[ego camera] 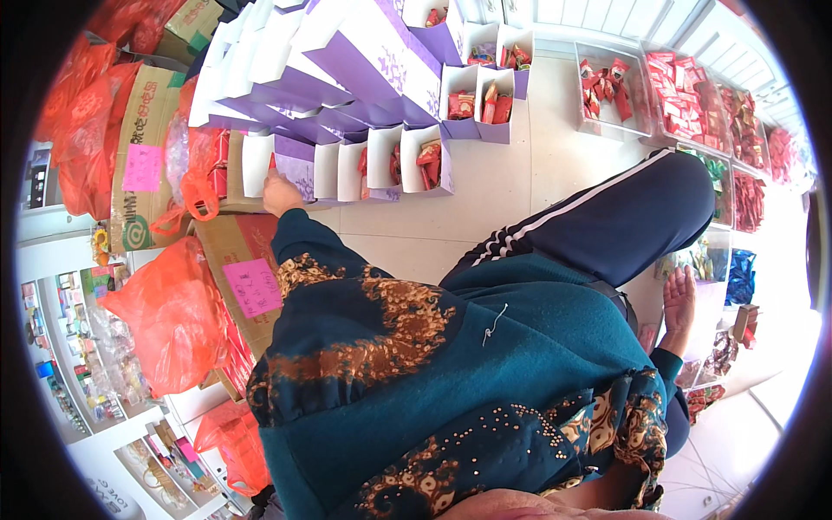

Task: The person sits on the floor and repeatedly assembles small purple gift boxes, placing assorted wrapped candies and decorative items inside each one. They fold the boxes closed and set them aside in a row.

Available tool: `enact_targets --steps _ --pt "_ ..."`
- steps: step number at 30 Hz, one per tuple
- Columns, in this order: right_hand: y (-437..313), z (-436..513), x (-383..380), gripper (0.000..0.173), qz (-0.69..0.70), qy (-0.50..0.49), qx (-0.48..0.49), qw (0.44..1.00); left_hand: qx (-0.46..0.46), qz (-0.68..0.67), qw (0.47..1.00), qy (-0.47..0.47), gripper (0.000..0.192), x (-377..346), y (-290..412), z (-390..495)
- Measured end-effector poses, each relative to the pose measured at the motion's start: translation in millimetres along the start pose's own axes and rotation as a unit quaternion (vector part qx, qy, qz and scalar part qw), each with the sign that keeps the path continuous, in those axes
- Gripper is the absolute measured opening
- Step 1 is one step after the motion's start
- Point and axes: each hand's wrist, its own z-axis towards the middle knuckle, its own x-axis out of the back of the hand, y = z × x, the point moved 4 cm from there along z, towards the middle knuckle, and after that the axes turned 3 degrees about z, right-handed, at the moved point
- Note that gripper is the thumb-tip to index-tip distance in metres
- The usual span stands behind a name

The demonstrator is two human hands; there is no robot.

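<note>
My left hand (pixel 281 194) reaches to the mouth of a white and purple paper box (pixel 259 162) at the end of a row. A small red packet (pixel 272 160) shows at its fingertips, partly hidden by the hand. To the right of that box stand open boxes with red wrapped packets inside, one of them a purple box (pixel 427 159) at the row's near end. My right hand (pixel 680 300) is held out on the other side with nothing in it, palm showing, fingers extended. Clear plastic bins (pixel 708 253) of wrapped packets lie beside it.
Many tall purple-and-white boxes (pixel 364 58) stand behind the row. Further clear bins (pixel 614 123) hold red packets at upper right. Cardboard cartons (pixel 244 253) and red plastic bags (pixel 175 318) crowd the left, before shelves (pixel 71 325) of small goods. My bent knee (pixel 689 182) reaches towards the bins.
</note>
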Motion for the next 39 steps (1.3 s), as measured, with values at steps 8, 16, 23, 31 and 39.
enact_targets --steps 8,16,23,31,39 --pt "-5.5 -0.1 -0.2 0.044 -0.008 0.003 0.018 1.0 0.051 -0.027 0.998 0.014 0.037 14.0 8.2 1.7" --pt "-27.6 -6.0 23.0 0.048 0.043 0.053 0.067 0.995 -0.166 -0.403 0.878 0.195 0.04 101.2 165.1 -31.9" --pt "-77.9 -28.4 137.6 0.041 0.205 0.107 0.196 0.953 -0.518 -0.585 0.619 0.077 0.037 223.7 376.4 -171.8" --pt "-68.8 -7.4 226.4 0.034 0.264 0.173 0.181 0.931 -0.277 -0.482 0.827 0.09 0.034 139.6 291.1 -95.2" --pt "-59.1 -3.8 219.3 0.026 0.245 0.213 0.138 0.936 0.115 -0.06 0.983 0.133 0.057 56.5 47.5 -9.2"
